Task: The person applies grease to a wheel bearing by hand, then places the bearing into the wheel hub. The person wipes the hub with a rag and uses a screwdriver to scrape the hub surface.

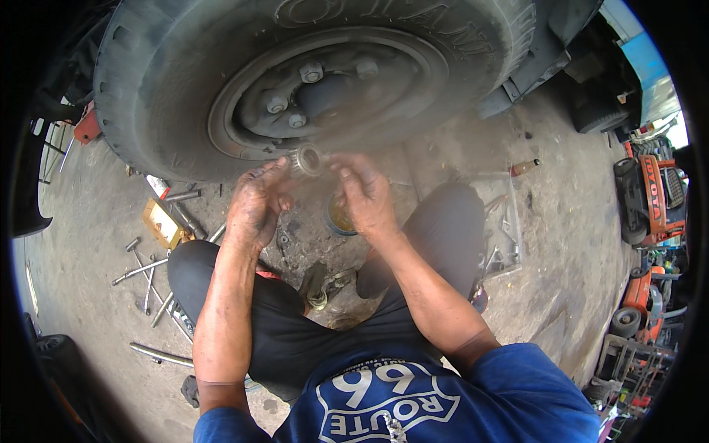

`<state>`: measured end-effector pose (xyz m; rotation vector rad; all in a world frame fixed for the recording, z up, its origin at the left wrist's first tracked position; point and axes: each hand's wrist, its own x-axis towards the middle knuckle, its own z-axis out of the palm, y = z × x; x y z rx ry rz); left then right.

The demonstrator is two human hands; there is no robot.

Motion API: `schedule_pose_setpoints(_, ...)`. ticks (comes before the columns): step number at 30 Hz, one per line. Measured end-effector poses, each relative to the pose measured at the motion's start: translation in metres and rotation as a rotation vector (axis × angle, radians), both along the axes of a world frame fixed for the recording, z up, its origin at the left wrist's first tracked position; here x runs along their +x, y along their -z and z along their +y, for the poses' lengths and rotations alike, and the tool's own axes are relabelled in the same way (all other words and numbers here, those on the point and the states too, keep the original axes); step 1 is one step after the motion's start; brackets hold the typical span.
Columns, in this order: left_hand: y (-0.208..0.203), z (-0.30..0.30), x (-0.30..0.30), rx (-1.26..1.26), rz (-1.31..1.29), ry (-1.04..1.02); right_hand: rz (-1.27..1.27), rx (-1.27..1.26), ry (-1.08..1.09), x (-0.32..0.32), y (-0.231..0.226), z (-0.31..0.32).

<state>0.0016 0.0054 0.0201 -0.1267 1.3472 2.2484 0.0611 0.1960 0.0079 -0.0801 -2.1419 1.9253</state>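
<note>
A round metal roller bearing (306, 160) is held up in front of the large truck wheel (159, 96). My left hand (255, 203) pinches its left side between thumb and fingers, the other fingers curled. My right hand (365, 193) has its fingers drawn together at the bearing's right edge; their tips are slightly blurred, and the exact contact is hard to see. Just below the hands stands a round tin (329, 220) with yellowish grease in it, partly covered by my right hand. Nuts and a dark hub centre show inside the wheel rim (221, 122).
Wrenches and bars (140, 272) lie on the concrete floor at left, beside a yellow box (164, 224). A clear tray (518, 247) with metal tools is right of my knee. A bottle (525, 167) lies beyond it. Orange forklifts (653, 196) stand at far right.
</note>
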Motion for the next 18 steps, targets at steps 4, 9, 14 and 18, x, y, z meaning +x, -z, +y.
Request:
schedule_pose_setpoints(4, -0.001, -0.002, 0.003, -0.010, -0.005, 0.011, 0.078, 0.202, 0.008, 0.000, 0.001, 0.004)
schedule_pose_setpoints(9, -0.007, -0.003, 0.005, -0.036, -0.002, 0.020, 0.225, 0.372, 0.022, 0.007, 0.000, 0.004)
schedule_pose_setpoints(14, -0.009, -0.003, 0.006, -0.030, 0.003, 0.001, 0.265, 0.488, 0.023, 0.020, -0.005, -0.001)
schedule_pose_setpoints(18, -0.010, -0.004, 0.003, -0.055, -0.004, -0.003, 0.286, 0.471, 0.012, 0.015, -0.014, 0.010)
